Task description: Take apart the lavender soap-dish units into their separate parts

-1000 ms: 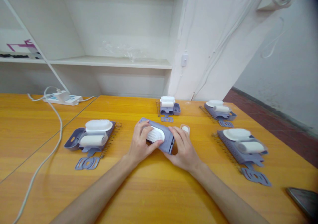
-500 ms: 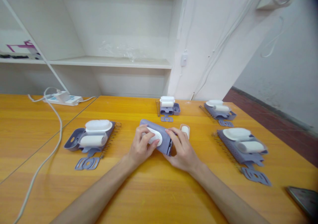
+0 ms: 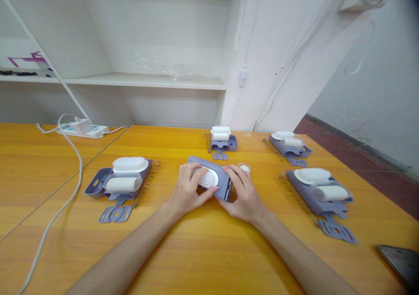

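Observation:
A grey-purple plastic box is tilted above the middle of the table, between my two hands. Against its face lies a white oval brush with a bumpy, bristle-like surface. My left hand is closed on the brush, fingers over its top and thumb along its lower edge. Gripping the right end of the box is my right hand, fingers on top and thumb below. Dark slots show at that end. Just behind the right hand, a small clear case with a white piece is partly hidden.
Similar sets of grey-purple parts, white ovals and rolls lie at left, back, far right and right. A power strip with a white cable sits back left. A phone-like device lies front right.
The box and brush have shifted slightly right and turned, so the brush's bumpy face shows more. My left fingers have slid back along the brush. Both hands keep their hold.

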{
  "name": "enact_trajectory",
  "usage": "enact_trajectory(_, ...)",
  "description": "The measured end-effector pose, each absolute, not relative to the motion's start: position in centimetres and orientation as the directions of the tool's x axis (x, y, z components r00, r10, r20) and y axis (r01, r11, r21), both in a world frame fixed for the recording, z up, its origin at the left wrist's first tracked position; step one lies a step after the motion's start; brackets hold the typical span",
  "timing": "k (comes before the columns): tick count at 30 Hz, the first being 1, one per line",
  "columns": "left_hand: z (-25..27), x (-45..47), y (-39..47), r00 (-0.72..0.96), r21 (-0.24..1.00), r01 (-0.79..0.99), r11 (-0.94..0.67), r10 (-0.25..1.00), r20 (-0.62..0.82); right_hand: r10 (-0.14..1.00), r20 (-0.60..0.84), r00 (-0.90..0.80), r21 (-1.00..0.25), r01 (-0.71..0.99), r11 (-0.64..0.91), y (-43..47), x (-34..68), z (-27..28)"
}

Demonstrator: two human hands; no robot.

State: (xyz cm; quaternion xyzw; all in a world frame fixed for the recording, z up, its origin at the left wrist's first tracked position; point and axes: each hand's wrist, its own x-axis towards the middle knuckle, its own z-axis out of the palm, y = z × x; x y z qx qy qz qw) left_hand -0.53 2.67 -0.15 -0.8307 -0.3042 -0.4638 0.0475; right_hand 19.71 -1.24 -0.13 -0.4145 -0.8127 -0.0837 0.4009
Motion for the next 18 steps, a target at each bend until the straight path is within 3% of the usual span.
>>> enact_trajectory(13, 0.0, -1.3, 3.3, 0.456, -0.018, 0.449, -0.893, 0.212, 0.865, 0.625, 0.687, -0.370, -0.263, 0.676, 0.689, -1.2, 20.2, 0.2)
enact_trajectory(18, -0.1, -2.1, 3.4, 0.404, -0.053, 0.479, -0.876, 0.167, 0.899, 0.618, 0.719, -0.316, -0.253, 0.710, 0.657, -1.0, 20.6, 0.4)
